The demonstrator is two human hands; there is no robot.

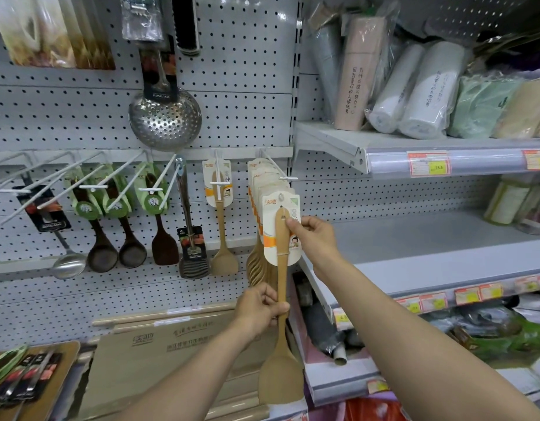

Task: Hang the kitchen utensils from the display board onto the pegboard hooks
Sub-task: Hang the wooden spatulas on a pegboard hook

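Left hand (264, 305) grips the upright wooden spatula (281, 329) mid-handle; right hand (311, 235) pinches its card top, hook (275, 168) tip at twelve o'clock, nearer the right.

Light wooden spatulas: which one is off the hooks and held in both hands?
The spatula nearest the camera: the left hand grips its handle, and the right hand pinches its card. The single spatula and the packed row hang on hooks.

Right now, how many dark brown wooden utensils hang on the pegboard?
3: two round ladles side by side at lower left, and a flat spatula just right of them.
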